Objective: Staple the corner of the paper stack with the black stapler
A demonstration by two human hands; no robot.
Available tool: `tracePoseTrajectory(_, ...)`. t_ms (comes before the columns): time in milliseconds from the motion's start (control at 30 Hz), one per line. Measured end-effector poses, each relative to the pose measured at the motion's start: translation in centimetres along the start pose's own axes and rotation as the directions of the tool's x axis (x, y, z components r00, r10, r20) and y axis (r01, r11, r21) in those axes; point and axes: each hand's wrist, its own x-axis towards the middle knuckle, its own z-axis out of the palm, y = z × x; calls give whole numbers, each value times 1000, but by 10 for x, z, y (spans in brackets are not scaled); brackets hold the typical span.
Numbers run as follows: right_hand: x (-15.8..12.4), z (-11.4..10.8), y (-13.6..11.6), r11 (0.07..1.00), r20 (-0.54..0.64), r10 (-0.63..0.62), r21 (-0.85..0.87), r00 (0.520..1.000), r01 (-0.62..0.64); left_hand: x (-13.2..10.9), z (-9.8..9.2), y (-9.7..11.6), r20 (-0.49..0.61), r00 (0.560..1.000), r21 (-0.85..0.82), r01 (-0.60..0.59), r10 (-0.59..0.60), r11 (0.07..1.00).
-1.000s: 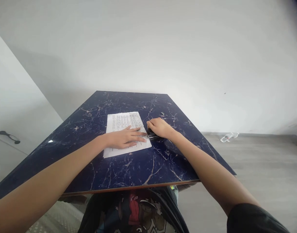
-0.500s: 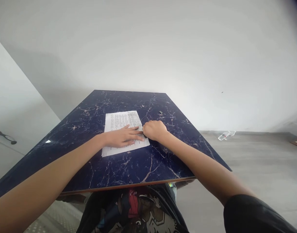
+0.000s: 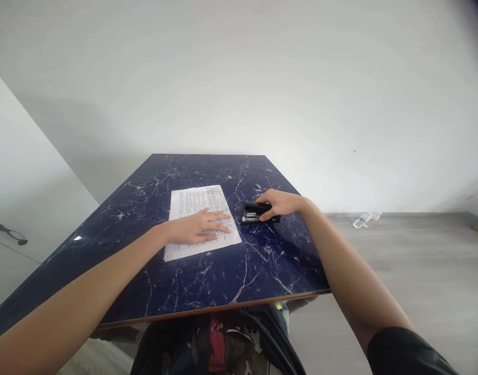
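Printed white paper sheets (image 3: pixel 184 251) lie on the dark blue marbled table, tilted a little. My left hand (image 3: pixel 198 227) rests flat on them, fingers spread toward the right edge. Just right of the paper is a black stapler (image 3: pixel 251 212), its jaws apart and facing left. My right hand (image 3: pixel 276 204) grips the stapler from behind and above, thumb on the near side. The stapler and the paper are apart, with a narrow strip of table between them. Part of the stapler's rear is hidden by the fingers.
A small dark object (image 3: pixel 258 186) lies beyond the stapler on the table (image 3: pixel 208 281). The wall (image 3: pixel 239 94) stands behind the table. On the floor at right is a clear plastic item (image 3: pixel 366 219). A white door with a dark handle (image 3: pixel 9 234) is at left.
My right hand has moved right, off the paper's edge, bringing the stapler into clear sight with it. My left hand stays flat on the paper.
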Motion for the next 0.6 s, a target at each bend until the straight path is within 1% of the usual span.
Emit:
tracePoseTrajectory(67,4,5,-5,991,-145,93,110,985,-78,1,-1,0,-23,1000,15,-16,17,1000)
tracePoseTrajectory(100,9,11,-11,980,-206,122,179,971,-85,1,-1,-2,-73,997,29,-20,22,999)
tracePoseTrajectory(133,16,19,-20,968,-253,132,240,958,-70,0,-2,-3,-153,988,47,-11,19,999)
tracePoseTrajectory(167,24,28,-30,961,-265,121,271,957,-47,-1,-3,-5,-259,966,64,16,1,998)
tracePoseTrajectory(200,32,39,-41,968,-293,100,249,951,-25,-3,-5,-7,-381,924,79,62,-27,995)
tracePoseTrajectory(233,41,49,-52,982,-344,65,191,937,2,-6,-6,-10,-510,858,92,125,-62,988)
tracePoseTrajectory(267,49,58,-62,992,-397,33,126,917,19,-9,-8,-12,-628,772,98,201,-96,975)
tracePoseTrajectory(300,57,66,-70,997,-429,24,76,903,10,-13,-10,-14,-726,677,96,278,-124,956)
tracePoseTrajectory(333,63,72,-76,1000,-439,20,27,898,-9,-16,-11,-16,-798,585,87,348,-143,934)
tracePoseTrajectory(367,67,77,-80,999,-426,21,-20,904,-32,-19,-12,-17,-847,507,70,404,-160,912)
tracePoseTrajectory(400,70,80,-81,996,-402,23,-66,915,-54,-21,-13,-19,-873,453,44,446,-182,894)
tracePoseTrajectory(433,71,82,-81,991,-375,24,-114,927,-71,-23,-14,-20,-879,427,16,472,-213,881)
tracePoseTrajectory(467,70,83,-80,984,-352,22,-159,936,-83,-24,-13,-22,-871,425,-10,487,-247,873)
tracePoseTrajectory(533,62,84,-77,970,-336,23,-222,942,-103,-23,-12,-25,-834,460,-41,499,-304,866)
tracePoseTrajectory(600,46,84,-73,964,-324,52,-230,945,-132,-22,-9,-28,-800,502,-44,497,-329,867)
